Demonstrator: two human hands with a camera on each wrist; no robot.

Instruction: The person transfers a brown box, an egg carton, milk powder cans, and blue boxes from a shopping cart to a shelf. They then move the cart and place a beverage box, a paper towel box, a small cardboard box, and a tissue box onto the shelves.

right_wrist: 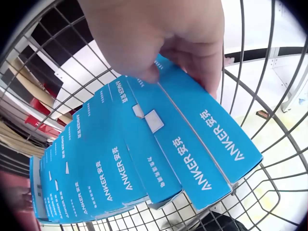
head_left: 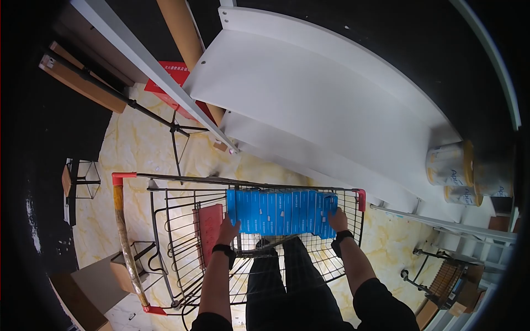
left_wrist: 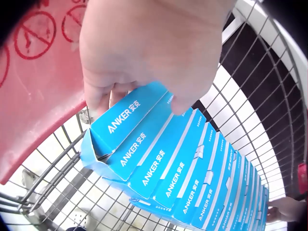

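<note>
A long row of blue ANKER boxes lies inside a wire shopping cart. The left hand grips the row's left end; in the left wrist view that hand has its fingers bent over the end box and its thumb on top. At the row's right end is the right hand. The right wrist view shows this hand with fingers round the outer side of the last box and thumb on the boxes. The boxes stand pressed together side by side.
A red panel is at the cart's left part, beside the boxes. Beyond the cart stands a white shelf unit with cans at its right end. A black stand and a red box are at upper left.
</note>
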